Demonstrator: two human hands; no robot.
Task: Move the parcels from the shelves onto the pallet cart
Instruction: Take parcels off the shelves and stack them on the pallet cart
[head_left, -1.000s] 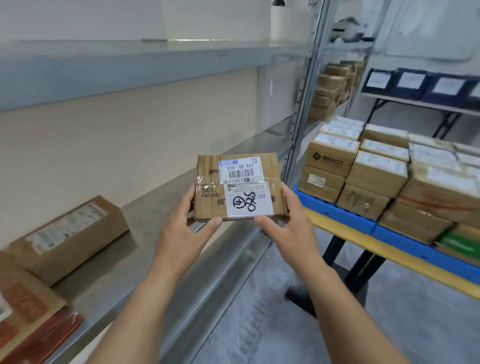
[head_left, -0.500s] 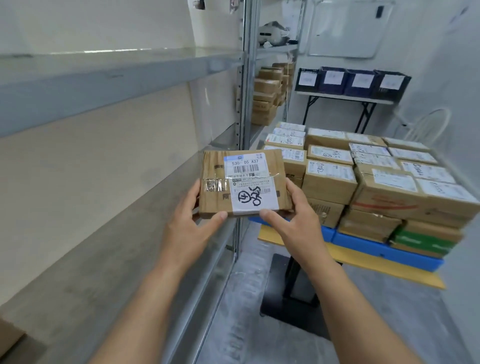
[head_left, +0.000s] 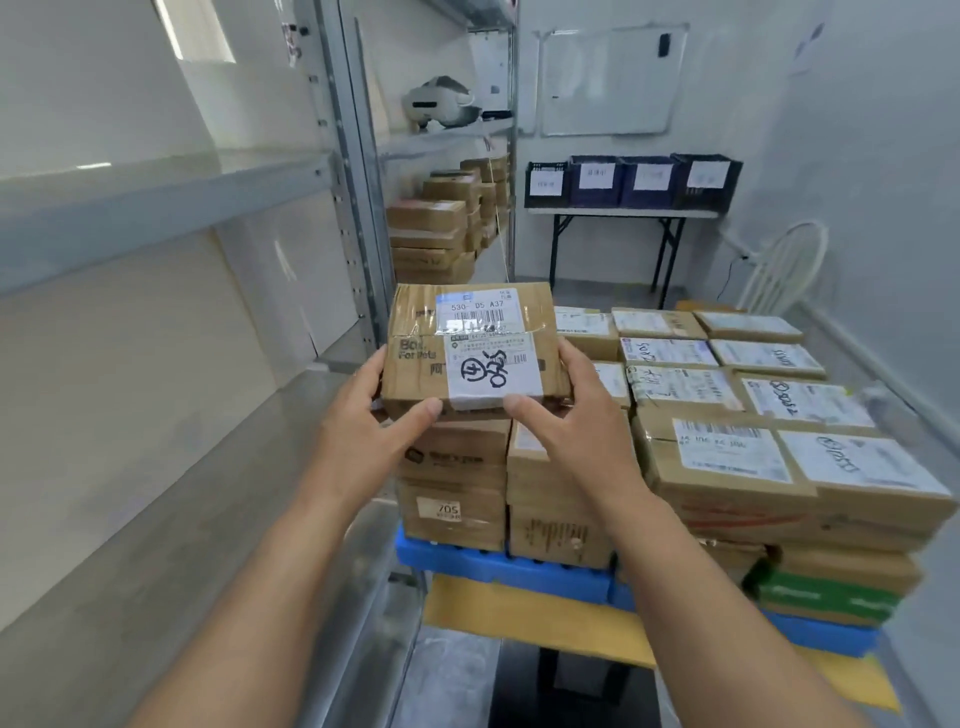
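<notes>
A flat brown cardboard parcel (head_left: 415, 358) with a white shipping label marked "530- D5 A37" is held level between both hands. My left hand (head_left: 363, 421) grips its left edge and my right hand (head_left: 576, 421) grips its right edge, thumbs on the near side. The parcel hovers just above the near-left corner of the stack of parcels (head_left: 727, 452) on the pallet cart. The cart has a blue pallet (head_left: 498, 569) on a yellow deck (head_left: 524, 618). The grey metal shelf (head_left: 156, 519) runs along the left, bare in the part I see.
Further shelves behind the upright hold more stacked parcels (head_left: 431, 239) and a white headset (head_left: 441, 101). A folding table (head_left: 618, 213) with dark crates stands at the back wall. A white wire chair (head_left: 784, 265) sits by the right wall. Grey floor lies between shelf and cart.
My view has swung right from the shelf toward the pallet cart. Both hands have carried the parcel along, and it now sits over the near-left stack on the cart.
</notes>
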